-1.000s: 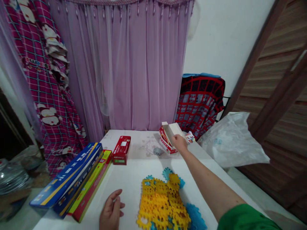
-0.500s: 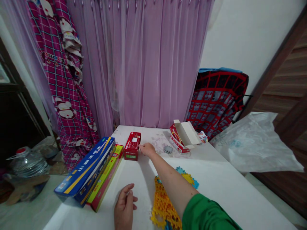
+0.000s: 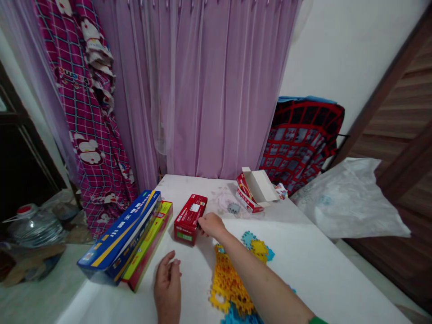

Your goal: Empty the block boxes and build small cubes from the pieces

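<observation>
A closed red box (image 3: pixel 191 218) stands on the white table, turned at a slight angle. My right hand (image 3: pixel 212 225) is at its right side, fingers closed on the box's edge. Nearer to me, my left hand (image 3: pixel 168 281) is above the table with bent fingers apart, holding nothing. Beneath my right forearm lie yellow gear-shaped pieces (image 3: pixel 229 279) joined together, with blue gear pieces (image 3: pixel 249 238) beside them.
Left on the table are a long blue box (image 3: pixel 121 234) and a green and red box (image 3: pixel 148 245). An open red and white box (image 3: pixel 254 191) sits at the back right. A plastic bag (image 3: pixel 351 202) lies beyond the right edge.
The red box has come nearer to me and turned, with my right hand at its side. My left hand has shifted slightly left and up. The view has shifted slightly.
</observation>
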